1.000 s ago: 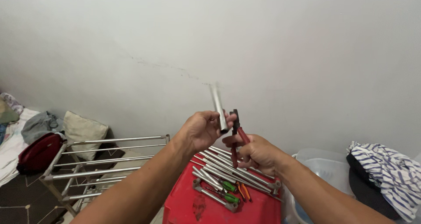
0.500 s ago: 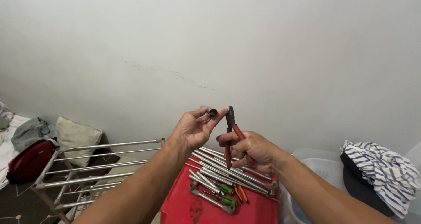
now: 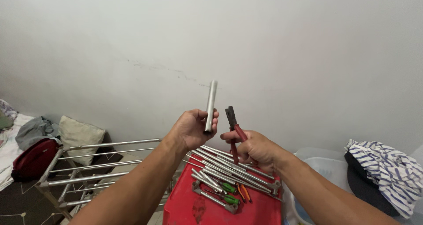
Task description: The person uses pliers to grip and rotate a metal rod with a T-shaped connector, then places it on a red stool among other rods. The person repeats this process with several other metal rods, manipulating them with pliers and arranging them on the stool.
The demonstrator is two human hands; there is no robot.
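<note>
Tube (image 3: 211, 105) now tipped upright from end-on, pinched low in the closed left hand (image 3: 192, 129); right hand (image 3: 255, 149) grips red-handled pliers (image 3: 233, 128) beside it, tip raised clear of the spare tubes (image 3: 229, 167).

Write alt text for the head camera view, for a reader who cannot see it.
A person's left hand holds a short silver metal tube upright while the right hand grips red-handled pliers, jaws up. Below, more metal tubes and screwdrivers lie on a red stool, with a metal rack at left.
</note>
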